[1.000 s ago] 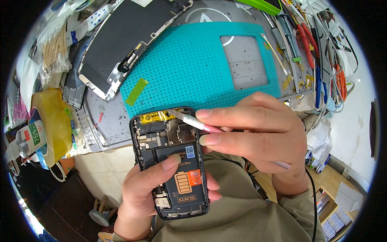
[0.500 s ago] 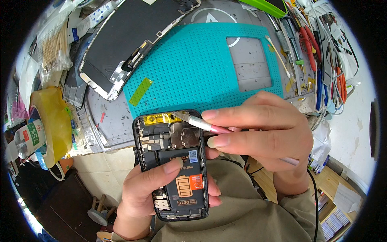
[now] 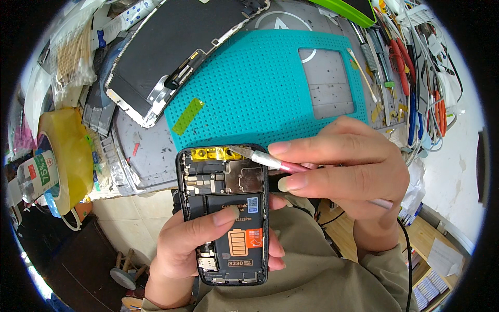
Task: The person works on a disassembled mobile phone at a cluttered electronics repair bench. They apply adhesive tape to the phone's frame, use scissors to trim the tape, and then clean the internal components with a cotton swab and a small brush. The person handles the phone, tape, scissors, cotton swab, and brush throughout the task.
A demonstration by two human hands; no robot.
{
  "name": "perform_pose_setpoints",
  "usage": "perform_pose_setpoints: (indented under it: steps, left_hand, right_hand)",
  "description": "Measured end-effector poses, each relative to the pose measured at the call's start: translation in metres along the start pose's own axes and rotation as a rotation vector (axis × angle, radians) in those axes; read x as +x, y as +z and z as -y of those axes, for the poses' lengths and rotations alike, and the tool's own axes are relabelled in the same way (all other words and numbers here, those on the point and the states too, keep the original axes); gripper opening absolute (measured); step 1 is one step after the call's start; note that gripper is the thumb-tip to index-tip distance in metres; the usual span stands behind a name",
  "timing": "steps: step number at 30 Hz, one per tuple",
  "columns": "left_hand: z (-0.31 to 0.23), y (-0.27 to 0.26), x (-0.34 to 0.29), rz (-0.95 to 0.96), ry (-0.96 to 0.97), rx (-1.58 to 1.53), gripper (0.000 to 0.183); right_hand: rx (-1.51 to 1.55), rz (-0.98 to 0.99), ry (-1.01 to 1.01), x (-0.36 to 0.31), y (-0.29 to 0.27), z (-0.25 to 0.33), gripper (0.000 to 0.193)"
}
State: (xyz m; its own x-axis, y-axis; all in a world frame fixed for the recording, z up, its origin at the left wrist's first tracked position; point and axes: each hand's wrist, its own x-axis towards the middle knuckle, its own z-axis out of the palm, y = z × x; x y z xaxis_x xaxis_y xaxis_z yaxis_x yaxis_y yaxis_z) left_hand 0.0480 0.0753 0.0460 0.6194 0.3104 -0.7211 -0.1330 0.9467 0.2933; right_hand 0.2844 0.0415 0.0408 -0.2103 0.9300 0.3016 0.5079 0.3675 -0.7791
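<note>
An opened smartphone [image 3: 244, 182] with its battery and boards bare rests in my left hand [image 3: 187, 236]. The left thumb presses on the black battery [image 3: 240, 239], and the fingers wrap round the phone's right edge from below. Yellow tape [image 3: 215, 153] covers the camera area at the phone's top. My right hand [image 3: 343, 169] pinches a thin craft knife [image 3: 267, 160] with a silver collar and pink handle. Its tip meets the top right of the phone, at the right end of the tape; whether it touches the tape I cannot tell.
Beyond the phone lies a teal perforated mat [image 3: 249, 88] with a cotton swab [image 3: 362, 75] on it. A detached phone screen [image 3: 171, 57] lies at the far left. Pliers and screwdrivers [image 3: 395, 62] crowd the right, near cables. A yellow tape roll [image 3: 67, 156] stands left.
The view has shifted slightly, so the mat and screen sit a little further right. Both hands keep their grips, and the knife tip stays at the phone's top right.
</note>
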Motion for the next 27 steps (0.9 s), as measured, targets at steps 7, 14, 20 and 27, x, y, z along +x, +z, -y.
perform_pose_setpoints:
  steps: [7, 14, 20, 27]
  left_hand:
    - [0.002, 0.002, -0.002, -0.050, 0.002, -0.041, 0.070]
    - [-0.003, -0.001, -0.002, -0.009, -0.026, 0.006, 0.071]
    - [-0.005, -0.027, 0.003, 0.246, -0.126, -0.259, 0.063]
    - [-0.004, -0.030, 0.002, 0.273, -0.118, -0.268, 0.061]
  right_hand:
    - [0.017, 0.023, -0.021, -0.002, -0.003, -0.006, 0.020]
    - [0.024, 0.023, 0.008, -0.001, -0.003, -0.002, 0.018]
    - [0.032, 0.024, 0.013, -0.002, -0.003, -0.003, 0.016]
    - [0.025, 0.019, -0.004, 0.002, 0.001, -0.003, 0.016]
